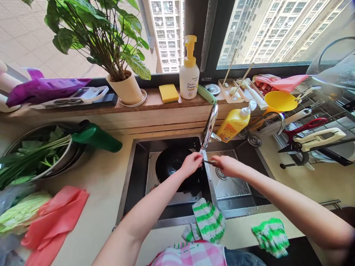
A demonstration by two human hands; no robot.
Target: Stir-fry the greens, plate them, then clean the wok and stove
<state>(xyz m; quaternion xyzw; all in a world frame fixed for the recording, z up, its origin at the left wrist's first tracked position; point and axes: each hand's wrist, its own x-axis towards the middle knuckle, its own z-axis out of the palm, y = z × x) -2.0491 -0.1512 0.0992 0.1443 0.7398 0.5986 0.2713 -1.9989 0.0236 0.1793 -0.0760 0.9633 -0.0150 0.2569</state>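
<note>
Looks like mid-wash at the sink. Right hand closed on a dark slim piece over the divider, just below the tap; left hand at its other end, can't tell if gripping. Wok sits in the left basin. Next move, my read: steady hold, clear of the spout. Left forearm covers part of the wok. Piece unclear (maybe the wok's handle); water flow can't be confirmed.
</note>
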